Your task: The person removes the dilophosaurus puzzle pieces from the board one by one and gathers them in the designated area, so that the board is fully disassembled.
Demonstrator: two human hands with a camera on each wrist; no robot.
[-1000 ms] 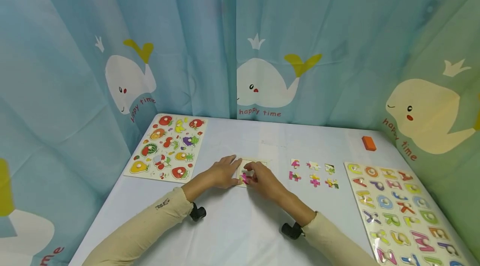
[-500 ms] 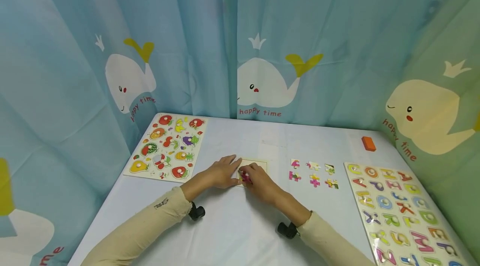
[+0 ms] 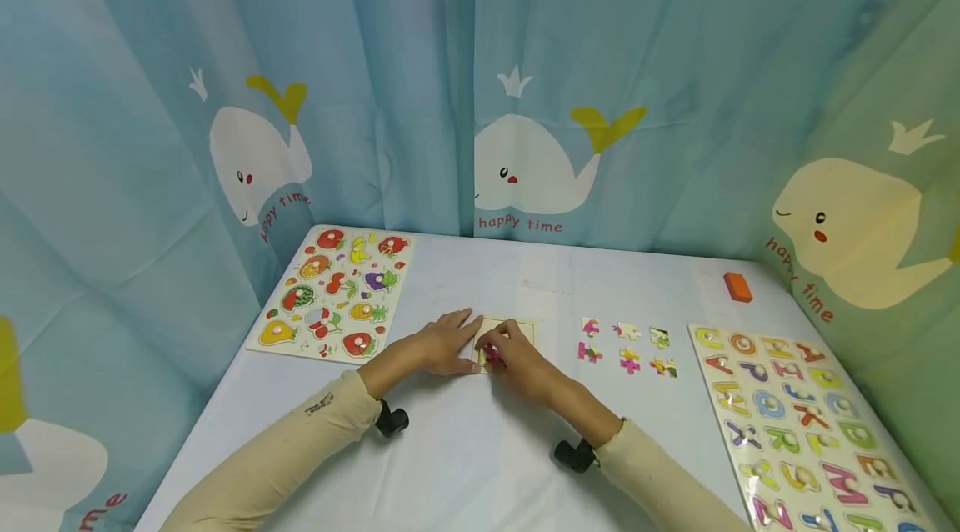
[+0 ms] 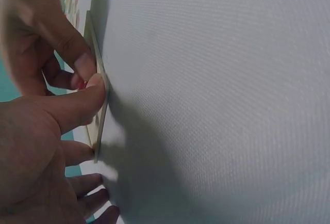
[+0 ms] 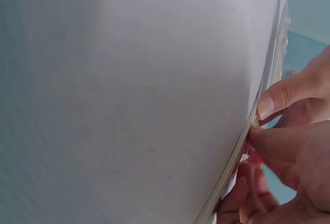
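Note:
A small wooden puzzle tray [image 3: 489,324] lies on the table between my hands. My left hand [image 3: 447,344] rests along its left side, fingers spread and fairly straight. In the left wrist view the left thumb touches the tray's near edge [image 4: 102,118]. Over the tray's lower left part, my right hand [image 3: 522,361] pinches a pink jigsaw piece [image 3: 491,353] between thumb and fingers. Only a bit of the pink piece [image 5: 253,158] shows in the right wrist view. Whether the piece lies flat in the tray is hidden by the fingers.
Right of the tray lie several loose jigsaw pieces [image 3: 629,360] in two rows. A fruit puzzle board [image 3: 333,265] is at the back left, a letter puzzle board [image 3: 810,432] at the right. An orange block [image 3: 738,287] sits at the back right. Curtains [image 3: 390,140] surround the table.
My right hand has shifted slightly left and its fingers have drawn together around the pink piece at the tray's lower left. The left hand has hardly moved.

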